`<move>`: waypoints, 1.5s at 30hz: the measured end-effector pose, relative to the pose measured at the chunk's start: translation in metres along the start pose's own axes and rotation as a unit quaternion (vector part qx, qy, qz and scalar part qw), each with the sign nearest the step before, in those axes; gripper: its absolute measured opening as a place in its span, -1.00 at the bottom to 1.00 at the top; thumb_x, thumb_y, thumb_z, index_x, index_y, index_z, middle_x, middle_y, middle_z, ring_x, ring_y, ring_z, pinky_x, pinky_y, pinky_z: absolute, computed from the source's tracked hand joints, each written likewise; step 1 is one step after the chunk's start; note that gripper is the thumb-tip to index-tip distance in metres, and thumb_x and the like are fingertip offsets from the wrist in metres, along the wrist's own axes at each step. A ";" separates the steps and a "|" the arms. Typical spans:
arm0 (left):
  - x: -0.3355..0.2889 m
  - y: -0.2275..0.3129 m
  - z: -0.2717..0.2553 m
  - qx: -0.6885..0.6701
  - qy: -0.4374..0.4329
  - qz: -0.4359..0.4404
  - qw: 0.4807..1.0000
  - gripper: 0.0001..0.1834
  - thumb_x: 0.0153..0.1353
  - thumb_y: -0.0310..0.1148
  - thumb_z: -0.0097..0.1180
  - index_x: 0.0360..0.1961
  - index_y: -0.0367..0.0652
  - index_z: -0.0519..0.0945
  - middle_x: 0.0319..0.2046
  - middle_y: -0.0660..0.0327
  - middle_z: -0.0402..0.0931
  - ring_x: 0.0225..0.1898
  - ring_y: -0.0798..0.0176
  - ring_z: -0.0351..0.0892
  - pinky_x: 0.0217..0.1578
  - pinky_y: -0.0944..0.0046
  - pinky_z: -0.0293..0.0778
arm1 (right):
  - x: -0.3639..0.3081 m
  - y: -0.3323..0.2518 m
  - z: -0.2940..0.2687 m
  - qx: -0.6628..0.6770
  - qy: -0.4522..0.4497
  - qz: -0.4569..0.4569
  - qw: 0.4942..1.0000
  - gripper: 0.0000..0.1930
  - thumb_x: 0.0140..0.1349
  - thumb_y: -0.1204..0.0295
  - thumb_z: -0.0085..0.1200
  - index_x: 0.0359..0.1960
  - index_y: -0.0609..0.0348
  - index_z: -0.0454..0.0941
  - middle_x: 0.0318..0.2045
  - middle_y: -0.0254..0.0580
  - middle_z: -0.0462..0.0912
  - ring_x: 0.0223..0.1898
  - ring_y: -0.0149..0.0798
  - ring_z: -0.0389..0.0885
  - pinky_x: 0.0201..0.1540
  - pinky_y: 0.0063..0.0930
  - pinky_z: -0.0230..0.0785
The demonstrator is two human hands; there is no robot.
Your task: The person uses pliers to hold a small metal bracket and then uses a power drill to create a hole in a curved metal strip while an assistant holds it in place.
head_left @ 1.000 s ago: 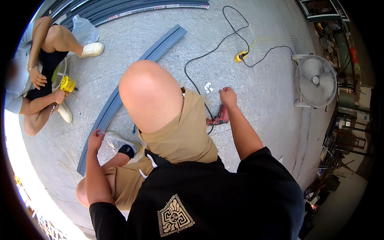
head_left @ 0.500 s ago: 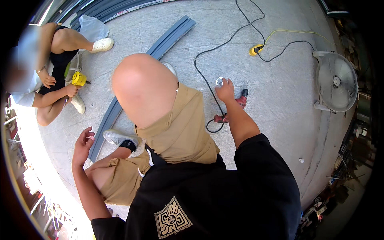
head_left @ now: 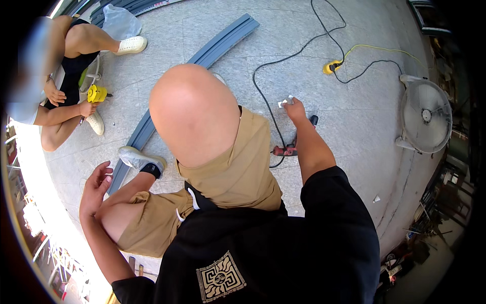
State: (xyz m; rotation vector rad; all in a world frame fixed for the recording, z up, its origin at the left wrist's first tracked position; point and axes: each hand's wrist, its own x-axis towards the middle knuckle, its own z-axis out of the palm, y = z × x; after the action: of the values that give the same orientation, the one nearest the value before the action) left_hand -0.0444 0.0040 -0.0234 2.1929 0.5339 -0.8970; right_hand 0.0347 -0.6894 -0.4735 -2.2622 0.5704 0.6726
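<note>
My right hand (head_left: 295, 109) is closed on a small white and silvery piece (head_left: 285, 102), perhaps a packet, whose kind I cannot make out. Just below that hand lies a red and black power drill (head_left: 284, 151) on the floor, partly covered by my forearm. My left hand (head_left: 96, 188) hangs with loosely bent fingers apart and nothing in it, near the end of a long grey grooved profile (head_left: 142, 131). The profile runs diagonally across the floor, passing behind my raised knee.
At the left a seated person holds a yellow power drill (head_left: 96, 93). A black cable (head_left: 259, 86) loops over the floor to a yellow socket (head_left: 331, 67). At the right stands a fan (head_left: 427, 116). More grey profiles (head_left: 132, 7) and a plastic bag (head_left: 120, 23) lie at the back left.
My right hand has closed on the small white piece and shifted slightly right with it. My left hand has moved a little left and down. The whole view has shifted somewhat.
</note>
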 end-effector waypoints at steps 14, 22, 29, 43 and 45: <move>0.000 -0.008 -0.047 -0.038 0.062 0.065 0.995 -0.36 0.54 -0.12 0.20 0.51 -0.18 0.43 0.16 0.15 0.58 0.16 0.19 0.54 0.32 0.14 0.39 | -0.039 0.018 -0.014 0.460 0.218 0.239 0.827 -0.96 0.38 0.56 0.20 -0.22 0.27 0.68 -0.35 -0.19 0.66 -0.42 -0.32 0.66 -0.45 -0.51 0.57; -0.007 -0.030 -0.041 -0.062 0.038 0.058 0.996 -0.39 0.56 -0.17 0.19 0.51 -0.19 0.43 0.15 0.15 0.59 0.14 0.21 0.55 0.29 0.18 0.43 | -0.040 0.042 0.005 0.189 0.082 0.222 0.953 -0.86 0.29 0.42 0.31 -0.28 0.25 0.70 -0.38 -0.15 0.70 -0.52 -0.33 0.62 -0.46 -0.46 0.53; -0.017 -0.053 -0.035 -0.096 0.046 0.023 0.994 -0.38 0.54 -0.10 0.20 0.50 -0.16 0.46 0.14 0.16 0.61 0.10 0.24 0.58 0.22 0.21 0.46 | -0.061 0.022 0.034 -0.105 0.123 0.029 0.986 -0.35 0.17 0.38 0.28 0.37 0.22 0.56 0.11 0.25 0.75 0.09 0.12 0.79 0.22 -0.15 0.59; -0.004 -0.043 -0.028 -0.085 0.049 0.004 0.995 -0.38 0.55 -0.06 0.19 0.49 -0.13 0.47 0.12 0.17 0.62 0.10 0.25 0.60 0.18 0.21 0.48 | -0.075 -0.011 0.040 -0.081 0.033 0.098 0.991 -0.16 0.15 0.42 0.19 0.57 0.05 0.31 0.20 0.30 0.69 0.28 0.27 0.65 0.38 -0.05 0.47; -0.001 -0.038 -0.028 -0.082 0.048 0.010 0.995 -0.39 0.55 -0.07 0.19 0.49 -0.13 0.47 0.12 0.17 0.62 0.10 0.24 0.60 0.18 0.21 0.48 | -0.080 -0.009 0.041 -0.078 0.032 0.086 0.993 -0.17 0.14 0.41 0.21 0.55 0.06 0.34 0.21 0.31 0.68 0.28 0.27 0.65 0.36 -0.05 0.48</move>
State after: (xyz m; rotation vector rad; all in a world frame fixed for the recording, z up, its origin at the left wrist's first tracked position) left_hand -0.0555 0.0500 -0.0253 2.0956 0.6093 -0.7135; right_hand -0.0341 -0.6372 -0.4462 -2.4072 0.7744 0.7534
